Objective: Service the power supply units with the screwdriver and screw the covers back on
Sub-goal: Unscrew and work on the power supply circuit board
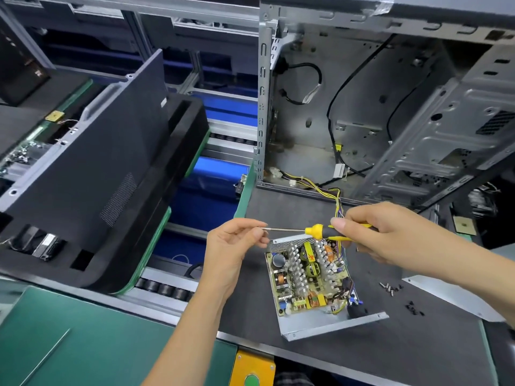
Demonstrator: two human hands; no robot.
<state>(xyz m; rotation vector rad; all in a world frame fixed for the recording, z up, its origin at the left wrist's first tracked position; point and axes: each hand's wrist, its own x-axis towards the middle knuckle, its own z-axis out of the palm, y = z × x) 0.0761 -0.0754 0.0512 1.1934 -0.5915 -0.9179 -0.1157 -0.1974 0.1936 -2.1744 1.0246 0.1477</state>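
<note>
Screwdriver (324, 232) level between right hand (370, 232) grip and left hand (237, 246) fingertips.

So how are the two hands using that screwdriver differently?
The right hand grips the screwdriver by its black and yellow handle; the left hand only pinches the tip end of the bare metal shaft. The right hand comes in from the right side, the left hand from below. Both hover above the open power supply unit, holding the tool level.
</note>
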